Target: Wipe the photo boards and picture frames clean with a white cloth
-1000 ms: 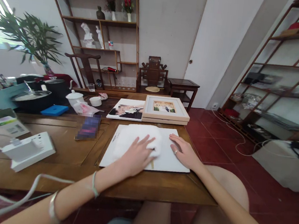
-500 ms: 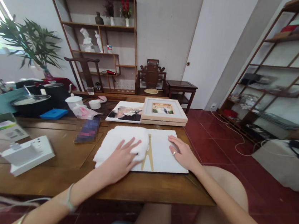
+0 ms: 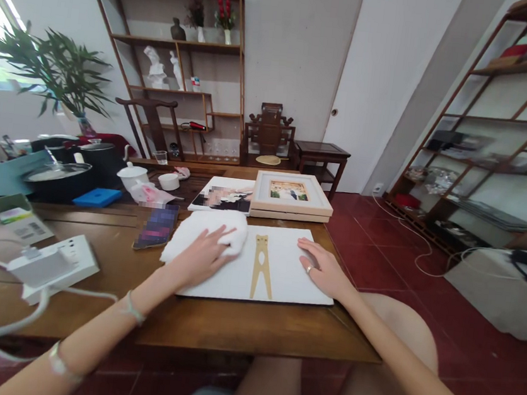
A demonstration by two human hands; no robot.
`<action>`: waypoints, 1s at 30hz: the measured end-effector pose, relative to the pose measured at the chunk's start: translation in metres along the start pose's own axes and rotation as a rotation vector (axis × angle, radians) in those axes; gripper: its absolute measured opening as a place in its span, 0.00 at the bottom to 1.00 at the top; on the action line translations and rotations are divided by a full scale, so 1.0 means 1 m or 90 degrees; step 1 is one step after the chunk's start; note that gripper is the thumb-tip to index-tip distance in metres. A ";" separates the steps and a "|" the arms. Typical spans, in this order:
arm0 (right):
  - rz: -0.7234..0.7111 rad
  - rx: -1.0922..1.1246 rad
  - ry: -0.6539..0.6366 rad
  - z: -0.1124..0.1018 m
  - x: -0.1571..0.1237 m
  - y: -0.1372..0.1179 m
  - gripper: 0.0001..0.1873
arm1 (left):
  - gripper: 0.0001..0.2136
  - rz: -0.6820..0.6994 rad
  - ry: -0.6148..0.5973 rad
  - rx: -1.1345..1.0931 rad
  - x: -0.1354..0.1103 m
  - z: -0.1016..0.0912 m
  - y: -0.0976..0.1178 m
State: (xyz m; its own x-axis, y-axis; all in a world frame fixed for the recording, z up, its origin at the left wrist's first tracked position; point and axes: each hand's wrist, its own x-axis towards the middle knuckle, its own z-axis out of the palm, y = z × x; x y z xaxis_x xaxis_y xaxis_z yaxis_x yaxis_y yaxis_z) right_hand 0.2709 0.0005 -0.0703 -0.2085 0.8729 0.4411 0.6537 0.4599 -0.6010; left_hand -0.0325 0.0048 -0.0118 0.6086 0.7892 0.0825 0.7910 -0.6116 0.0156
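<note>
A fluffy white towel [image 3: 183, 233] lies bunched on the left part of a flat white board [image 3: 225, 285] at the table's near edge. My left hand [image 3: 207, 254] grips it from above, its fingers pressed into the folds. My right hand [image 3: 324, 269] rests with fingers stretched out on the board's right edge, holding nothing. Between the hands, a thin gold-coloured piece [image 3: 261, 267] with two long legs and an oval hole lies flat on the board. What lies beneath the towel is hidden.
Behind the board are a pale photo frame [image 3: 329, 208] and a photo print [image 3: 225, 196]. To the left are a blurred dark-blue item [image 3: 158, 227], a teapot [image 3: 132, 176], a blue box [image 3: 96, 197], a lidded pan [image 3: 59, 177] and a power strip [image 3: 78, 262] with cables.
My left hand has moved left and slightly away from me with the towel, uncovering more of the gold piece and the board. My right hand stays at the board's edge.
</note>
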 end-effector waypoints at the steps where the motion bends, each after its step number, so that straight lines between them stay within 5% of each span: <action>1: 0.001 0.001 0.000 0.000 0.000 0.000 0.18 | 0.20 -0.014 0.012 0.006 0.007 0.001 -0.006; 6: 0.001 -0.010 -0.007 0.000 0.000 0.002 0.18 | 0.19 -0.065 0.041 0.019 0.003 0.003 -0.001; 16: -0.006 0.002 0.003 0.001 0.000 0.001 0.19 | 0.14 0.027 0.029 -0.020 -0.089 -0.008 0.072; 23: -0.008 -0.031 -0.008 0.001 0.000 0.000 0.19 | 0.18 -0.099 -0.060 -0.020 -0.030 -0.022 0.037; 26: -0.012 -0.033 -0.010 0.001 0.000 0.001 0.19 | 0.22 -0.193 -0.043 -0.024 0.006 -0.028 0.016; 30: -0.014 -0.026 -0.010 0.001 0.000 0.003 0.19 | 0.25 -0.207 -0.030 -0.035 0.042 -0.028 0.013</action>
State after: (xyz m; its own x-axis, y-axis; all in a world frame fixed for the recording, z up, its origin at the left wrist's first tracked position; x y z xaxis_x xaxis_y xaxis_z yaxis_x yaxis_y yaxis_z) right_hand 0.2717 0.0024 -0.0727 -0.2346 0.8651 0.4433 0.6783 0.4724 -0.5628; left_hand 0.0016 0.0284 0.0194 0.3281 0.9445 0.0183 0.9405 -0.3284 0.0869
